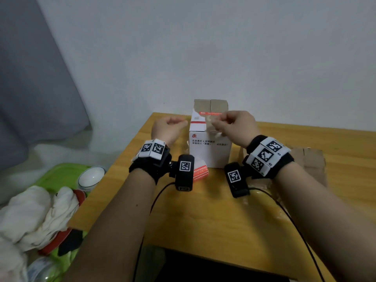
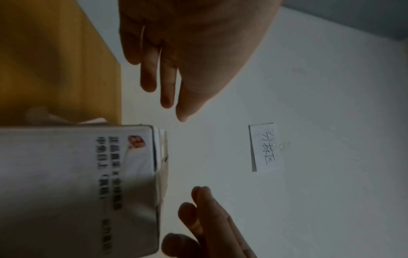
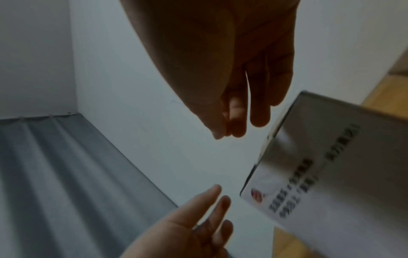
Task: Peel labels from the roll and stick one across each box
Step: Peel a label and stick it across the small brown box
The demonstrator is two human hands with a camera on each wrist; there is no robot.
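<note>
A white box (image 1: 209, 151) with red and black print stands mid-table, and a brown cardboard box (image 1: 210, 104) stands right behind it. Across the white box's top lies a white label with a red stripe (image 1: 203, 116). My right hand (image 1: 215, 124) hovers over that top, thumb and forefinger pinched (image 3: 223, 134) on a pale, faint label strip (image 1: 209, 122). My left hand (image 1: 181, 122) floats left of the box with relaxed fingers (image 2: 167, 94) and holds nothing. The red-and-white label roll (image 1: 200, 173) lies in front of the box, partly hidden by the wrist camera.
A flattened cardboard piece (image 1: 307, 161) lies on the wooden table (image 1: 203, 220) at the right. Left of the table a green tray (image 1: 59, 176) holds a white bowl (image 1: 91, 177) and cloths. A handwritten paper sign (image 2: 266, 147) is stuck on the wall.
</note>
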